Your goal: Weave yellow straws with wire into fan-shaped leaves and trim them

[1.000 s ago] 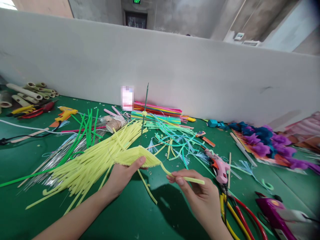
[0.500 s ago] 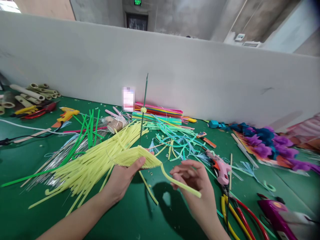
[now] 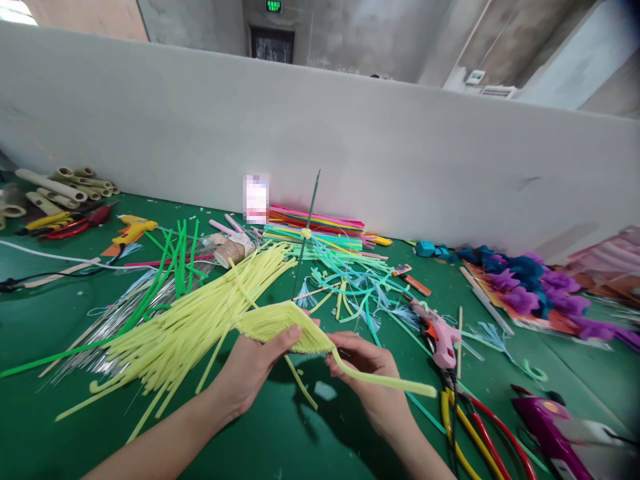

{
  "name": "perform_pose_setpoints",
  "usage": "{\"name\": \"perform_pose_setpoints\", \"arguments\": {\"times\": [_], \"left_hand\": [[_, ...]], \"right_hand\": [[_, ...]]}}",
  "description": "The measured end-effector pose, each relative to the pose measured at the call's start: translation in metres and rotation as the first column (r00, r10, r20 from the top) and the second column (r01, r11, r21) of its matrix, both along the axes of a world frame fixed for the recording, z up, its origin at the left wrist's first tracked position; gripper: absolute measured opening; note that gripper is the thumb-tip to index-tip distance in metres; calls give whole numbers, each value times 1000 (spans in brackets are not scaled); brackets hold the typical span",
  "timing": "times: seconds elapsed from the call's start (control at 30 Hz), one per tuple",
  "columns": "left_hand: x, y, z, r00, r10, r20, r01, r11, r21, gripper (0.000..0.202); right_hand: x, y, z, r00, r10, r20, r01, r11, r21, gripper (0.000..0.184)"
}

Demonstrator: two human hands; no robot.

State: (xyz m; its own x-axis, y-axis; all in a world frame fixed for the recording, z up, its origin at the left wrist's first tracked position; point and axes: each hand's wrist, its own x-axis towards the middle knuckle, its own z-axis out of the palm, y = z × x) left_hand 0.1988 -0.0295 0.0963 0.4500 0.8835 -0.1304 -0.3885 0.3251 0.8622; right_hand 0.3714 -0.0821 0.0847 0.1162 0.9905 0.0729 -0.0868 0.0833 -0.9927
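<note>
My left hand (image 3: 250, 370) grips a flat folded bundle of pale yellow pipe cleaners (image 3: 285, 327), thumb on top. A thin dark green stick (image 3: 307, 233) rises from that bundle, tilted right, with a small yellow knot on it. My right hand (image 3: 370, 377) is closed at the bundle's right end, pinching the loose yellow pipe cleaner (image 3: 390, 381) that trails off to the right. Both hands hover just above the green table (image 3: 280, 440).
A heap of yellow pipe cleaners (image 3: 185, 320) and green ones (image 3: 175, 263) lies at left. Turquoise scraps (image 3: 350, 280), a pink glue gun (image 3: 437, 333), pliers (image 3: 465, 427), a yellow glue gun (image 3: 131, 230), paper tubes (image 3: 55, 187) and purple-blue flowers (image 3: 530, 280) lie around. A white partition (image 3: 400, 153) closes the back.
My right hand has moved left along the loose pipe cleaner up to the bundle's end. The green stick has tipped to the right. My left hand holds roughly the same spot.
</note>
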Motion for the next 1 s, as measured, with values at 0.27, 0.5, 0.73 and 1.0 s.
{"name": "perform_pose_setpoints", "arguments": {"times": [0.27,0.5,0.73,1.0], "left_hand": [[0,0,-1,999,8,-44,-8,1000,-12,32],[1,-1,-6,998,23,-66,-19,998,54,30],[2,-4,-5,993,21,-120,-6,993,118,29],[1,-5,-4,981,-3,-195,33,987,154,29]], "right_hand": [[9,-2,-10,998,60,17,-59,998,-14,21],[5,-3,-3,995,-30,91,26,999,42,17],[0,-4,-3,993,-108,53,107,994,10,13],[-3,-5,-1,993,-115,-7,114,991,-63,18]]}}
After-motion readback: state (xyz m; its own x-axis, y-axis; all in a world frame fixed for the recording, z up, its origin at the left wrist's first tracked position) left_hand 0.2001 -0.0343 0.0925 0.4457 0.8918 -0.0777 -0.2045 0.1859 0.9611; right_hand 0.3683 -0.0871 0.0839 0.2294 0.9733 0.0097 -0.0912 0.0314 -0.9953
